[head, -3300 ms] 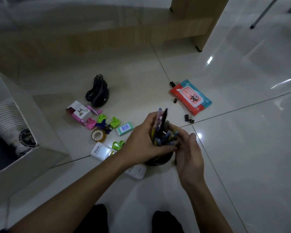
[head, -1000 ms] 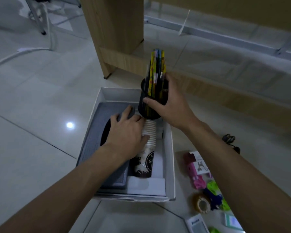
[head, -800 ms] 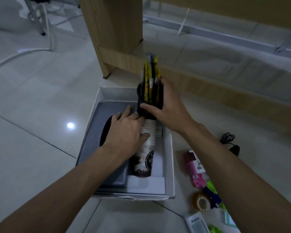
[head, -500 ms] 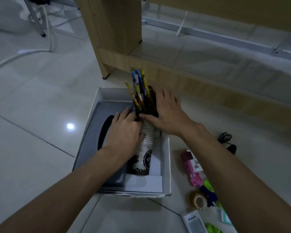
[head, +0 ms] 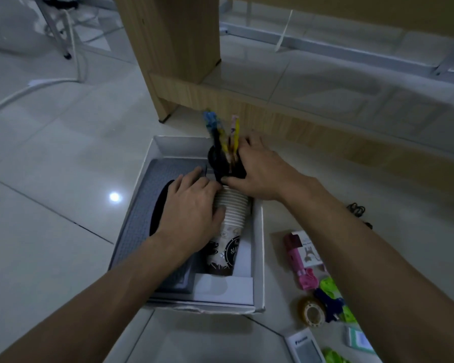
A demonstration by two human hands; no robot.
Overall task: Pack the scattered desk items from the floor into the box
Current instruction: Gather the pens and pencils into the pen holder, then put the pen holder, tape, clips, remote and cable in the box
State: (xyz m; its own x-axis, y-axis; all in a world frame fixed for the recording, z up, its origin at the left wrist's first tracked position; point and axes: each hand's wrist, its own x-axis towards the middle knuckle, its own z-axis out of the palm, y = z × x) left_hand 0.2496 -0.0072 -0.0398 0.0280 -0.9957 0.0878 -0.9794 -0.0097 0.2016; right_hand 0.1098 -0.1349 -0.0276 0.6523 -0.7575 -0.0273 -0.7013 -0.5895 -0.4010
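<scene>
A white cardboard box (head: 258, 258) stands open on the floor. Inside lie a grey pad (head: 142, 205) with a black shape on it and a stack of paper cups (head: 231, 224) on its side. At the box's far right corner sits a black pen holder (head: 222, 163) with coloured pens (head: 232, 134) sticking up. My right hand (head: 260, 171) grips the holder, thumb on its near side and fingers round the far side. My left hand (head: 192, 210) rests flat over the cups and the pad, fingers reaching the holder's base.
Right of the box lie a pink packaged item (head: 302, 255), a tape roll (head: 311, 311), blue and green clips (head: 330, 299), a white device (head: 304, 347), a green eraser (head: 358, 341) and a black cable (head: 357, 209). A wooden desk leg (head: 168, 56) rises behind the box.
My right hand lowered the pen holder from above the cups down into the box's far right corner. The pens have tipped slightly. My left hand stayed on the cups.
</scene>
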